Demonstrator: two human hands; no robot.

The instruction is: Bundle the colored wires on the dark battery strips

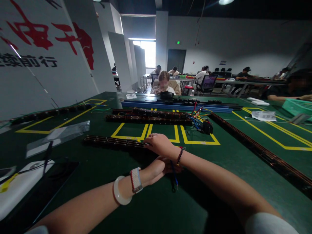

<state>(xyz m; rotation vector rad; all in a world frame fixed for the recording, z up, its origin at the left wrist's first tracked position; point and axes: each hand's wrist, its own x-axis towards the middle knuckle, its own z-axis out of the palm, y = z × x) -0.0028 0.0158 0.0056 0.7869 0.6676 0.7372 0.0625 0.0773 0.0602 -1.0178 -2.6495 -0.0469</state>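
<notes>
A long black rail (112,140) with copper-coloured strips lies on the green table in front of me. My right hand (158,143), with a beaded bracelet, closes its fingers over the rail's right end, close to a small yellow piece (138,140). Below it and partly behind the right wrist is my left hand (156,170), wearing a watch and a pale bangle. Its fingers are curled around thin wires; a blue wire (175,177) and a dark one with a ring terminal (173,189) hang down from them. The hidden fingertips and rail end cannot be made out.
More black rails (148,119) lie beyond, with a bundle of coloured wires (196,118) and a black connector (206,127). Another rail (263,156) slants along the right. Plastic bags (58,135), a dark tablet-like panel (46,191) and a green basket (298,109) surround the area. People sit farther back.
</notes>
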